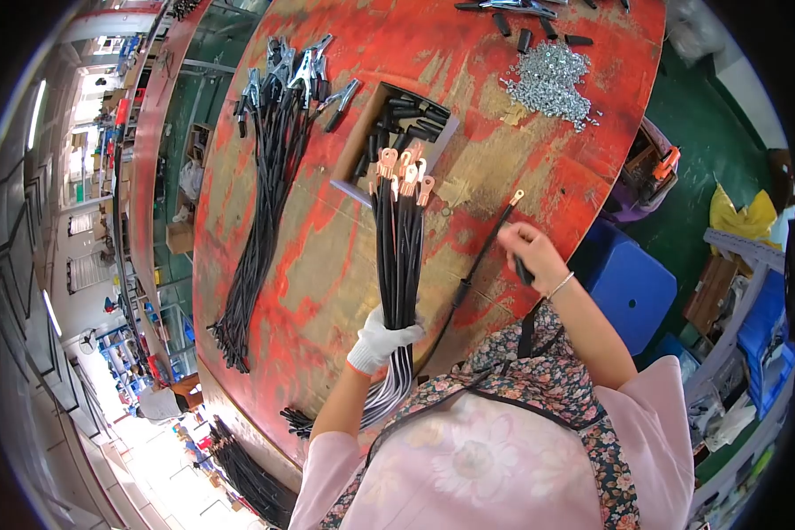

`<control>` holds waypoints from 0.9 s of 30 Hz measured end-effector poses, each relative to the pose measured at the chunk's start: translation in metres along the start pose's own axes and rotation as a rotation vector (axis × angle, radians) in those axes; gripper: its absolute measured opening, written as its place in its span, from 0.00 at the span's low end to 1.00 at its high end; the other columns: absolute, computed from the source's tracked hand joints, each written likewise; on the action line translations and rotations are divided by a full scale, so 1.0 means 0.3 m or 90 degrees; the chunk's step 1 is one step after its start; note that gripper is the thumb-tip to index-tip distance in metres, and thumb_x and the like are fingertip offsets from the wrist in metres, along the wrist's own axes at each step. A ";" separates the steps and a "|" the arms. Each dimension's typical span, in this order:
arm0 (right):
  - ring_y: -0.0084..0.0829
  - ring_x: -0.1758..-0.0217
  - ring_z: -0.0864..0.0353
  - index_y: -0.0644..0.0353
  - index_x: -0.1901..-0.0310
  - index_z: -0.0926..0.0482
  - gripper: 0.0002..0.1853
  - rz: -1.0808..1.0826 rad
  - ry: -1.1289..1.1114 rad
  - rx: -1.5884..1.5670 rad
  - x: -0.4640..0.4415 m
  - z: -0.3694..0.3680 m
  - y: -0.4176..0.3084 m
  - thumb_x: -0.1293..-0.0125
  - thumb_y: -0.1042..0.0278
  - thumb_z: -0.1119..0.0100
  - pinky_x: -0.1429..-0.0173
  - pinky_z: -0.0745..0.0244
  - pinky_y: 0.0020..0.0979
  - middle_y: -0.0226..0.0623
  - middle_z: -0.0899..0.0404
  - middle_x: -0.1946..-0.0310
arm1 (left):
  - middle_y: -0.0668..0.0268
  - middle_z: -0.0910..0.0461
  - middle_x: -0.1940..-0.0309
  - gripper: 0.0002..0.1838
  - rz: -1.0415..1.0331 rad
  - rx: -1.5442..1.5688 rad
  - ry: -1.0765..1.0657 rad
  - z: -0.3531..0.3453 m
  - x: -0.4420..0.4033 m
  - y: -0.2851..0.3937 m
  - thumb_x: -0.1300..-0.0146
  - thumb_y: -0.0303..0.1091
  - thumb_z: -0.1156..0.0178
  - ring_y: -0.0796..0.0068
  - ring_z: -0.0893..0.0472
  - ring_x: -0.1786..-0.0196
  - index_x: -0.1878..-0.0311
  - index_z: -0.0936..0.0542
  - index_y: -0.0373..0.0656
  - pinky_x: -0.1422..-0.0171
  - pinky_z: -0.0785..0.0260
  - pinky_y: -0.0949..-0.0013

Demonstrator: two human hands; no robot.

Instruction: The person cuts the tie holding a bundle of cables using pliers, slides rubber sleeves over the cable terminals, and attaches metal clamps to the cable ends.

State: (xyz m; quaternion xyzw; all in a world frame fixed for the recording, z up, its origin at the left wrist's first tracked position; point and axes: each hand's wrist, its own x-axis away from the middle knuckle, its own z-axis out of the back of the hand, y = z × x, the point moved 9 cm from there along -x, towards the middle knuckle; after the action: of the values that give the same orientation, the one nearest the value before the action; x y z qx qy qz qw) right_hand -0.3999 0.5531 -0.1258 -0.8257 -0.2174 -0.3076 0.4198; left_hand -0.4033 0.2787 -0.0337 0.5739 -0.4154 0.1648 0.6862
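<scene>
My left hand (384,340), in a white glove, is wrapped round a bundle of black cables (397,256) with copper lugs at their upper ends. Bare and wearing a bracelet, my right hand (533,251) has curled fingers around a black sleeve (524,270). Just beside its fingertips lies a single black cable (480,256) with a copper lug (517,196); it runs down toward my lap. Behind the lugs of the held bundle, an open cardboard box (353,159) contains black sleeves (428,125).
On the red worn table (327,238), a long bundle of clamp cables (269,185) lies at the left. A pile of small metal parts (552,81) is at the back right, near more clamps (526,7). A blue stool (632,287) stands right of the table.
</scene>
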 end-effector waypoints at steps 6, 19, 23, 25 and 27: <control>0.24 0.69 0.23 0.61 0.47 0.28 0.16 0.104 -0.075 -0.280 0.019 -0.063 -0.214 0.36 0.70 0.42 0.67 0.26 0.26 0.30 0.24 0.68 | 0.60 0.21 0.61 0.38 0.047 0.060 -0.110 -0.045 0.013 -0.001 0.58 0.23 0.30 0.66 0.19 0.58 0.40 0.33 0.32 0.48 0.25 0.59; 0.23 0.63 0.19 0.57 0.48 0.24 0.15 0.165 0.010 -0.485 -0.018 -0.206 -0.364 0.36 0.71 0.38 0.60 0.23 0.29 0.29 0.19 0.64 | 0.59 0.19 0.59 0.36 0.075 0.010 -0.181 -0.073 0.024 -0.035 0.57 0.25 0.33 0.65 0.18 0.56 0.40 0.31 0.35 0.48 0.26 0.61; 0.23 0.61 0.19 0.58 0.47 0.25 0.16 0.177 0.004 -0.470 -0.002 -0.218 -0.393 0.37 0.73 0.38 0.59 0.23 0.27 0.29 0.19 0.63 | 0.60 0.19 0.59 0.35 0.068 0.015 -0.171 -0.089 0.028 -0.019 0.56 0.24 0.34 0.67 0.18 0.56 0.40 0.30 0.37 0.47 0.26 0.62; 0.24 0.61 0.19 0.58 0.48 0.25 0.16 0.200 0.017 -0.449 0.003 -0.201 -0.410 0.37 0.74 0.38 0.59 0.22 0.27 0.29 0.20 0.63 | 0.60 0.19 0.59 0.34 0.070 -0.004 -0.163 -0.088 0.029 -0.018 0.56 0.24 0.34 0.68 0.18 0.56 0.40 0.30 0.37 0.47 0.26 0.63; 0.24 0.61 0.18 0.59 0.48 0.25 0.16 0.224 0.030 -0.428 0.000 -0.184 -0.423 0.38 0.75 0.37 0.59 0.22 0.27 0.30 0.20 0.62 | 0.60 0.19 0.59 0.34 0.071 -0.023 -0.156 -0.086 0.028 -0.016 0.55 0.24 0.34 0.68 0.18 0.56 0.40 0.30 0.37 0.47 0.25 0.63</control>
State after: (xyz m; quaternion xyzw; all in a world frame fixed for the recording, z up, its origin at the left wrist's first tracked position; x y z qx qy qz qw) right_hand -0.4964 0.5775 -0.0294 -0.9347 0.0506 -0.3042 0.1767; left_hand -0.3850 0.2989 -0.0303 0.5531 -0.5300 0.1237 0.6307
